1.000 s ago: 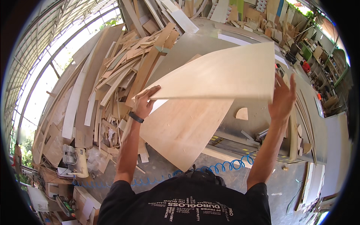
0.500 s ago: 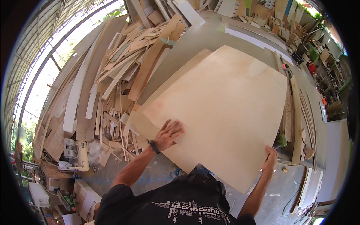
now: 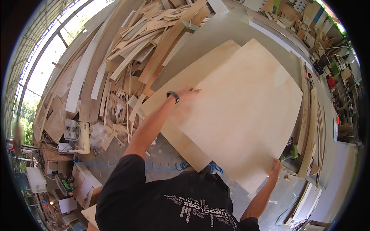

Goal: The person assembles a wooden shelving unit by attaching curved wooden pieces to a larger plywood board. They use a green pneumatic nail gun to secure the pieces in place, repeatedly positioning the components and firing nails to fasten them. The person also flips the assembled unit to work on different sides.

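Observation:
A large pale plywood sheet [image 3: 239, 104] lies tilted across the worktable, overlapping a second plywood sheet [image 3: 189, 148] whose strip shows along the left and near-left edges. My left hand [image 3: 187, 95], a dark band on its wrist, rests at the upper sheet's left edge with its fingers stretched over the surface. It is partly blurred. At the near right edge, my right hand [image 3: 274, 168] grips the upper sheet, fingers wrapped round the border. The sheet's near corner reaches past the table toward my body.
Wood offcuts [image 3: 154, 34] are heaped on the left, with long boards beside them. A cream tank with a motor [image 3: 83, 136] stands at lower left. A coiled blue hose [image 3: 165, 166] crosses the floor. Long wood strips [image 3: 308, 127] lie on the right; cluttered shelves [image 3: 343, 84] stand beyond.
My left hand has slid away from me, from the near-left part of the upper sheet to its left edge. The upper sheet has shifted slightly, uncovering more of the lower one. My right hand keeps its grip.

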The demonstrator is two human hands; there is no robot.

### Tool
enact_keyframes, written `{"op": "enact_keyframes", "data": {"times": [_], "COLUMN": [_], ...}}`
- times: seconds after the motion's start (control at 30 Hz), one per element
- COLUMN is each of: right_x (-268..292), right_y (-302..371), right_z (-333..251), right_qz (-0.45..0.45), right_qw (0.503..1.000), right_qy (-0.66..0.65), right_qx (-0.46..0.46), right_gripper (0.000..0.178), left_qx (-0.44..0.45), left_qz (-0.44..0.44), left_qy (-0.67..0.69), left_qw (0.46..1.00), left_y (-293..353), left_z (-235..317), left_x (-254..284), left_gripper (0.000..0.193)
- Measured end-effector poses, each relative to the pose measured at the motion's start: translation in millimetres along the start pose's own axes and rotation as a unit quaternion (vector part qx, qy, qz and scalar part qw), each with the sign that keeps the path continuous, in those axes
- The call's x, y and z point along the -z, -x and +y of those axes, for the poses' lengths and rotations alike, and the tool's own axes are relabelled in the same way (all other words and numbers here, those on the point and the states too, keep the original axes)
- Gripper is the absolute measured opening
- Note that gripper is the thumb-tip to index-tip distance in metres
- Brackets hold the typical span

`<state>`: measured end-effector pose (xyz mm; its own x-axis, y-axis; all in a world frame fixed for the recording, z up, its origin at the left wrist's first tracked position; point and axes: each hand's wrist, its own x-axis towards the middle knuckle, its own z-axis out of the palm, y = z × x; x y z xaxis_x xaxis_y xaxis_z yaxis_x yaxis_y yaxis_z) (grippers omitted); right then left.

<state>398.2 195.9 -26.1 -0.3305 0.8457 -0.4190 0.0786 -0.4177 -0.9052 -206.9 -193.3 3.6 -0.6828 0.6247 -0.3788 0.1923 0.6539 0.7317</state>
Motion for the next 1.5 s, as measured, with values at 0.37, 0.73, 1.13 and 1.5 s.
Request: {"op": "enact_keyframes", "data": {"times": [0.37, 0.73, 1.13, 1.5], "right_x": [-16.1, 9.3, -39.2, -106.3], "right_y": [-13.2, -52.9, -64.3, -64.0], "right_z": [-5.9, -53.6, -163.5, -85.1], "right_qz": [0.114, 0.197, 0.063, 0.1], "right_qw": [0.992, 0.948, 0.971, 0.983], "right_qy": [0.032, 0.245, 0.23, 0.138], "right_qx": [-0.045, 0.054, 0.028, 0.07], "right_gripper": [0.027, 0.037, 0.06, 0.041], "left_qx": [-0.024, -0.094, -0.195, -0.214], "left_qz": [-0.116, -0.175, -0.08, 0.022], "left_qy": [-0.035, 0.355, 0.303, 0.127], "left_qw": [0.992, 0.914, 0.929, 0.968], "left_y": [-58.7, -49.8, -4.6, 10.4], "left_z": [60.8, 84.0, 210.4, 101.5], "left_x": [-8.0, -19.2, 82.4, 108.8], "left_gripper": [0.117, 0.059, 0.014, 0.025]}}
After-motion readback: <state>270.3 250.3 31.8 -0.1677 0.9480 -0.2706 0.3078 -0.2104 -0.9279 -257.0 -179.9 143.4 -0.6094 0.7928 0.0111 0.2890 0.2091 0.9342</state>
